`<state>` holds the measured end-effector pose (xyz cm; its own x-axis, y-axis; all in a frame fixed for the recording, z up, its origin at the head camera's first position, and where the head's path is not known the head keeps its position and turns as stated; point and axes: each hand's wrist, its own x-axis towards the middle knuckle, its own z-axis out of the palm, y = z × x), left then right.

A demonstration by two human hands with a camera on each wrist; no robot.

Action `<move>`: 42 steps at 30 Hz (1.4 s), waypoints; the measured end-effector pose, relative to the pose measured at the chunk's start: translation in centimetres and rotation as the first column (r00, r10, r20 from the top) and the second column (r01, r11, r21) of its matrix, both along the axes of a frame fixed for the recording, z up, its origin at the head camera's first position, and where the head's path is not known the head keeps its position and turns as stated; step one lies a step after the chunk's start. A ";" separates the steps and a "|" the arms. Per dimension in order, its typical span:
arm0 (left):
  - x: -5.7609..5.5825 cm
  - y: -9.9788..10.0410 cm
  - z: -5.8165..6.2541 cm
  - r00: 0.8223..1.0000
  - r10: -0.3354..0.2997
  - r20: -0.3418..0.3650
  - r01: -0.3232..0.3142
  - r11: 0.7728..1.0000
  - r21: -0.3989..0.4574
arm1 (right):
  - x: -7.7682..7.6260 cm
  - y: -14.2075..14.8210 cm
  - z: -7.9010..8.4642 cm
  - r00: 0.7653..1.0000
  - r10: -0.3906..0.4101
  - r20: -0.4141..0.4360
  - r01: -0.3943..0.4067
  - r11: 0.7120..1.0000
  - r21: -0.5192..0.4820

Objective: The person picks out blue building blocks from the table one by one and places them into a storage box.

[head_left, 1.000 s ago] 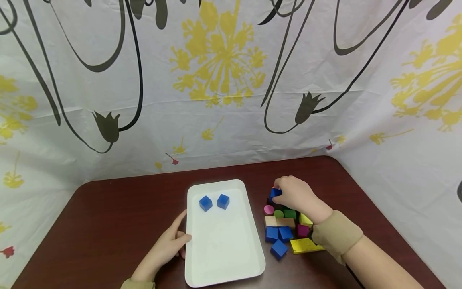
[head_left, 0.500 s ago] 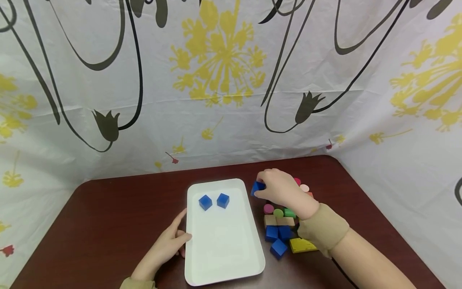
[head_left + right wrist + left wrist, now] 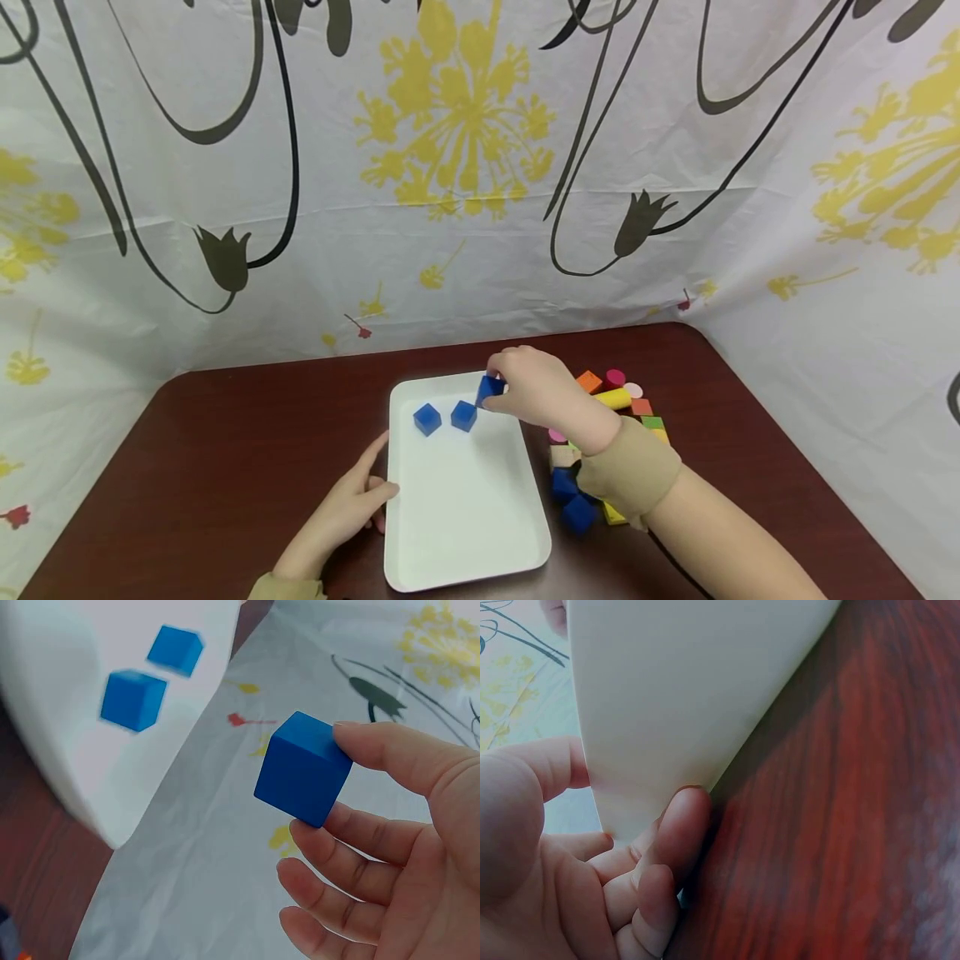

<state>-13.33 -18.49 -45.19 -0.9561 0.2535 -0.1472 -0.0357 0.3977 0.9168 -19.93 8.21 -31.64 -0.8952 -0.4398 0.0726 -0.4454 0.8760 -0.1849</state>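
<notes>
Centrally, my right hand (image 3: 534, 385) is clamped on a plain blue cube (image 3: 304, 769), pinched between thumb and nearer fingers; the last two fingers touch nothing. The grip takes one edge of the cube and leaves broad faces exposed, probably so that it can be set down without my fingers in the way. The cube appears above the far right corner of a shallow, rectangular white tray (image 3: 465, 517). My left hand (image 3: 352, 504) grips the tray's left edge, thumb over the rim and fingers against the outer wall, presumably to steady it.

Two matching blue cubes, left (image 3: 427, 419) and right (image 3: 463, 416), sit apart near the tray's far end. The tray is smooth, possibly plastic, with rounded corners; the cubes are matt and crisp-edged. To its right, partly behind my forearm, lie an orange block (image 3: 588, 382), a yellow cylinder (image 3: 613, 399) and further blue cubes (image 3: 578, 515). Beneath is a dark reddish, wood-grained table (image 3: 247, 467); beyond hangs a creased, flower-printed white cloth (image 3: 480, 292).
</notes>
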 end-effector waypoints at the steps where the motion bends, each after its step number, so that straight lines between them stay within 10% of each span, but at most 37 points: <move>1: 0.1 0.1 0.4 1.000 0.000 0.001 0.000 1.000 -0.003 | 0.1 -0.3 0.1 1.000 0.009 -0.002 -0.009 1.000 -0.007; 4: 0.5 0.4 1.5 1.000 -0.002 0.000 0.002 1.000 -0.008 | 0.2 -1.3 0.4 0.999 0.035 -0.009 -0.035 0.999 -0.020; 10: -0.3 -0.1 -0.4 1.000 -0.006 -0.002 0.006 1.000 -0.003 | 0.7 -3.0 0.6 0.998 0.069 0.001 -0.069 0.997 -0.046; 20: -0.4 -0.1 -0.4 1.000 -0.010 0.007 0.010 1.000 -0.018 | 1.0 -4.9 -0.1 0.994 0.110 0.015 -0.108 0.991 -0.084; 32: 1.3 0.9 3.7 1.000 -0.018 -0.003 0.018 1.000 -0.015 | 0.8 -6.7 -2.4 0.990 0.128 0.055 -0.122 0.989 -0.089; 42: 1.1 0.7 3.4 1.000 -0.030 0.004 0.030 1.000 0.009 | 0.5 -7.6 -4.9 0.989 0.122 0.079 -0.118 0.991 -0.057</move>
<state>-12.19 -17.78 -41.82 -0.9474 0.2835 -0.1484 -0.0273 0.3906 0.9202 -19.47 0.58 -36.57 -0.8400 -0.5419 0.0267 -0.5281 0.8053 -0.2694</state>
